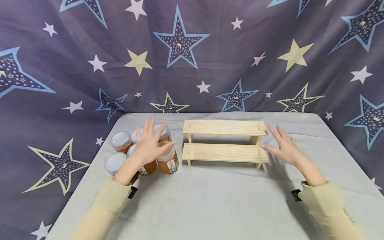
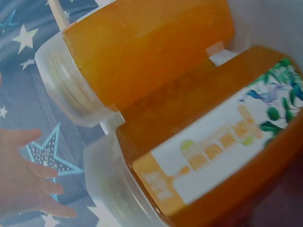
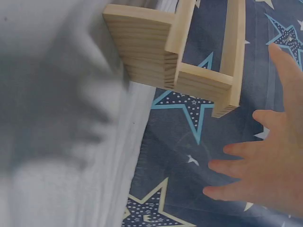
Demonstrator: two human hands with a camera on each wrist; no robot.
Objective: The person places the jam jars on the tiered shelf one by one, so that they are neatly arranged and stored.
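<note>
My left hand (image 1: pixel 147 145) hovers with spread fingers over a group of honey-coloured jars with white lids at the table's left, covering part of them. A front jar (image 1: pixel 168 163) shows a label to the right of that hand. In the left wrist view, two amber jars fill the picture, the nearer jar (image 2: pixel 208 142) bearing a white label with green leaves. To the right, a two-tier wooden shelf (image 1: pixel 223 152) stands on the cloth. My right hand (image 1: pixel 286 148), fingers spread, is beside the shelf's right end; in the right wrist view the shelf's side (image 3: pixel 147 45) appears apart from the fingers.
A pale cloth covers the table (image 1: pixel 210 203). Behind and at both sides hangs a dark curtain (image 1: pixel 192 83) printed with stars. More lidded jars, such as the back-left jar (image 1: pixel 121 140) and front-left jar (image 1: pixel 115 162), stand close together.
</note>
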